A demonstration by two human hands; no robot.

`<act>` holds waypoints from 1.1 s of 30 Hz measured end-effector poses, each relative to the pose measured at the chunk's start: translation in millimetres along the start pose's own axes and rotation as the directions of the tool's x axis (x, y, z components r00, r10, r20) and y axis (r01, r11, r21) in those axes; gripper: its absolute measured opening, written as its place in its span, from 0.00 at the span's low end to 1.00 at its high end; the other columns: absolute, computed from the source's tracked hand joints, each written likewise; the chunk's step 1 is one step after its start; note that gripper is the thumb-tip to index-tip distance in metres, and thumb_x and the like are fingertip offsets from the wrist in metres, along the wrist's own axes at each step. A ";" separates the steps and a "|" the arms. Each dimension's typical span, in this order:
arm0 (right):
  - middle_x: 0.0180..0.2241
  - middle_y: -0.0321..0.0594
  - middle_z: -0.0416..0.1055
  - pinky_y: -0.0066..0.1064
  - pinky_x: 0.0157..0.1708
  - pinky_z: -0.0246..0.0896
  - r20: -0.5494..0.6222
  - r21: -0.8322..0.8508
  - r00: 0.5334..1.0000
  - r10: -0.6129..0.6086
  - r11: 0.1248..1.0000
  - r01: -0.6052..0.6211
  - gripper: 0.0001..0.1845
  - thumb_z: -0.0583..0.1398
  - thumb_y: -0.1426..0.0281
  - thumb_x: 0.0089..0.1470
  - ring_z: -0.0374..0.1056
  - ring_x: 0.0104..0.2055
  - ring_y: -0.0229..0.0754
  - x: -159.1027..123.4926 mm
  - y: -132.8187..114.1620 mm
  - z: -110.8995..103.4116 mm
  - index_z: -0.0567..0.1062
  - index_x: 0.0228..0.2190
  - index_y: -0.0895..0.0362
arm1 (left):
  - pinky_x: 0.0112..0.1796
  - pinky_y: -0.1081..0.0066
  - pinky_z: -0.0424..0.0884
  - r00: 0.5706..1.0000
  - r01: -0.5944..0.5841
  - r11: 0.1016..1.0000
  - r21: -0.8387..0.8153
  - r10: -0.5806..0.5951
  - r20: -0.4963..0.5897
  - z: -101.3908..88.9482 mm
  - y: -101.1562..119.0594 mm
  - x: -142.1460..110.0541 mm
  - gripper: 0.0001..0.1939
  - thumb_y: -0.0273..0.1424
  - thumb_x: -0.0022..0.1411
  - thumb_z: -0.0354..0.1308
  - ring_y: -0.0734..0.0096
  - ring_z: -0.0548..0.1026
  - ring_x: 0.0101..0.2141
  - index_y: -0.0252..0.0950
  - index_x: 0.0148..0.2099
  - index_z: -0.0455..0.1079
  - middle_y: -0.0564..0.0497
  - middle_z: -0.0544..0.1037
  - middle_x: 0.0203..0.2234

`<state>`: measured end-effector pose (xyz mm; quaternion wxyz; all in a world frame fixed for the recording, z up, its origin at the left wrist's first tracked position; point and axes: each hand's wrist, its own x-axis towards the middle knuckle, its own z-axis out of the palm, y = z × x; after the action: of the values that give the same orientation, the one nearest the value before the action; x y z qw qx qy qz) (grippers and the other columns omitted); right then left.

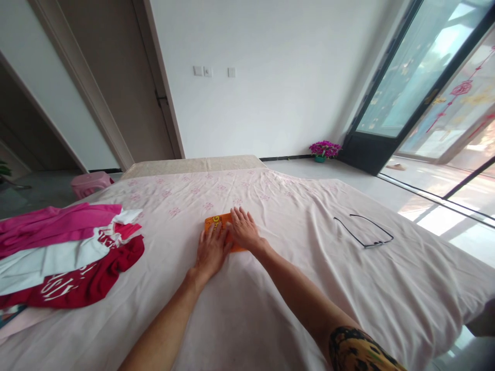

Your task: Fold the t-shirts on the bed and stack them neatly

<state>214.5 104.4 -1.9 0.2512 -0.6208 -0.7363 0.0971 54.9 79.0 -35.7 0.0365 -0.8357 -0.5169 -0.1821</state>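
Note:
A small folded orange cloth [214,223] with yellow print lies near the middle of a bed covered by a pale pink sheet [294,247]. My left hand [211,251] lies flat on the cloth's near left part, fingers stretched out. My right hand [243,229] presses flat on its right part, fingers spread. Most of the cloth is hidden under both hands.
A pile of pink, white and dark red clothes [58,252] lies at the bed's left side. A black wire clothes hanger [365,232] rests on the sheet to the right. A pink stool [91,183], a flower pot [325,150] and glass doors [433,87] stand beyond.

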 end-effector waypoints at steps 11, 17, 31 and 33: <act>0.70 0.42 0.47 0.45 0.68 0.37 0.137 -0.027 0.985 0.104 0.995 -0.101 0.28 0.46 0.62 0.67 0.41 0.72 0.47 -4.7 19.9 -1.4 0.58 0.65 0.54 | 0.62 0.49 0.55 0.971 0.231 0.972 0.035 -0.233 0.053 -7.5 -69.5 -18.7 0.26 0.41 0.71 0.41 0.53 0.60 0.64 0.40 0.66 0.62 0.41 0.64 0.65; 0.59 0.54 0.66 0.43 0.56 0.57 0.074 -0.070 0.939 0.337 0.941 -0.332 0.34 0.56 0.57 0.60 0.61 0.61 0.55 -4.7 27.0 -21.5 0.61 0.63 0.58 | 0.62 0.53 0.56 0.966 0.256 0.963 0.081 -0.258 0.006 -6.9 -112.1 -31.4 0.24 0.38 0.71 0.42 0.55 0.62 0.63 0.37 0.63 0.66 0.41 0.65 0.64; 0.40 0.43 0.78 0.33 0.36 0.62 0.303 -0.016 0.858 0.415 0.902 -0.431 0.21 0.56 0.51 0.56 0.73 0.40 0.49 13.5 23.6 -30.8 0.74 0.39 0.54 | 0.61 0.53 0.55 0.963 0.266 0.956 0.126 -0.269 0.004 -3.1 -109.3 -30.5 0.24 0.37 0.70 0.45 0.55 0.60 0.64 0.38 0.63 0.65 0.42 0.64 0.64; 0.43 0.46 0.77 0.35 0.37 0.62 0.220 -0.033 0.891 0.397 0.916 -0.400 0.18 0.53 0.55 0.59 0.73 0.42 0.50 7.9 16.3 -25.2 0.72 0.41 0.55 | 0.61 0.54 0.55 0.965 0.261 0.956 0.133 -0.263 -0.002 -3.0 -108.8 -30.5 0.24 0.37 0.70 0.44 0.55 0.60 0.64 0.38 0.63 0.65 0.42 0.64 0.64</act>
<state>240.1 111.2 14.2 0.1464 -0.7421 -0.6160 0.2201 -53.5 102.7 -57.2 0.0634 -0.7570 -0.6342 -0.1441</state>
